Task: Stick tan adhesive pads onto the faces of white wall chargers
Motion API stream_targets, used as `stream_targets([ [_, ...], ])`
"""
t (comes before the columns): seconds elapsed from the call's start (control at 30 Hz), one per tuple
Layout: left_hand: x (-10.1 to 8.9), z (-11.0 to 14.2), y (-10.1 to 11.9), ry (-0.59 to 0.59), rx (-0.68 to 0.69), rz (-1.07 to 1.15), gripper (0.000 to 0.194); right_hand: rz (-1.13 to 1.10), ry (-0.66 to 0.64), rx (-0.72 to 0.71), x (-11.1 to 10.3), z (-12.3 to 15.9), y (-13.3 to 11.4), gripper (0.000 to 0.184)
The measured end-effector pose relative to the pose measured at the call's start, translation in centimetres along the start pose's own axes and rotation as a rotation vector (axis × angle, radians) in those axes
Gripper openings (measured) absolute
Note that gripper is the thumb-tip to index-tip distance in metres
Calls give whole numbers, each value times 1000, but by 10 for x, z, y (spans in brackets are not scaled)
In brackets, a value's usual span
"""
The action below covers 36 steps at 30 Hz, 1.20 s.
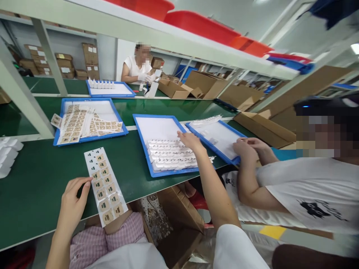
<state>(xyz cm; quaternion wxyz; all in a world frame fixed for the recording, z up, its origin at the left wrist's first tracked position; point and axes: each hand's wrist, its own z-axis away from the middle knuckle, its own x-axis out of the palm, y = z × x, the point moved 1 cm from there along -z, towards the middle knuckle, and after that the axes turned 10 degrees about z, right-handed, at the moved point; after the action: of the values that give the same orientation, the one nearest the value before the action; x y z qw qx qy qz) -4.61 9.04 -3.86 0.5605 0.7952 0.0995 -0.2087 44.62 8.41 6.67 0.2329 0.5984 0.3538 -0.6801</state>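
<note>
A sheet of tan stickers (108, 190) on white backing lies slanted on the green table, its near end jutting past the edge. Several spots at its far end have lost their stickers. My left hand (73, 198) is closed at the sheet's left side, thumb and forefinger pinching its edge. My right hand (191, 142) reaches over a blue-rimmed tray (153, 173), its fingers a little apart at the far row of small white pieces (168, 154). Nothing shows between those fingers, though the palm side is hidden.
Another tray (89, 141) holds a pile of sticker sheets. At right, a co-worker's hands (249, 147) work over a tray (217, 144). Across the table sits another person (137, 69). An open carton (179, 213) stands below the edge. White pieces (8, 155) lie far left.
</note>
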Motion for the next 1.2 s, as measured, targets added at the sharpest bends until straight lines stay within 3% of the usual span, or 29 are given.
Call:
stream_targets([
  [0.1, -12, -32, 5, -182, 24, -197, 48, -47, 130, -129, -3, 23, -28, 45],
  [0.2, -11, -72, 2, -414, 7, -389, 57, -175, 180, -420, 7, 58, -73, 41],
  [0.33, 4, -105, -17, -473, 23, -434, 67, -310, 45, -942, 49, 104, -150, 31],
  [0.4, 13, -107, -26, -485, 39, -439, 66, -296, -37, -1039, 78, 114, -184, 29],
  [0.53, 19, -100, -35, -452, 68, -456, 58, -230, -93, -1042, 130, 109, -228, 33],
  [0.67, 19, -97, -34, -421, 92, -458, 50, -174, -86, -1006, 153, 99, -240, 28],
  [0.93, 20, -97, -34, -414, 108, -434, 43, -50, -46, -1002, 149, 103, -240, 18],
  [1.2, 18, -98, -31, -436, 68, -448, 48, 89, 25, -988, 138, 112, -245, 21],
])
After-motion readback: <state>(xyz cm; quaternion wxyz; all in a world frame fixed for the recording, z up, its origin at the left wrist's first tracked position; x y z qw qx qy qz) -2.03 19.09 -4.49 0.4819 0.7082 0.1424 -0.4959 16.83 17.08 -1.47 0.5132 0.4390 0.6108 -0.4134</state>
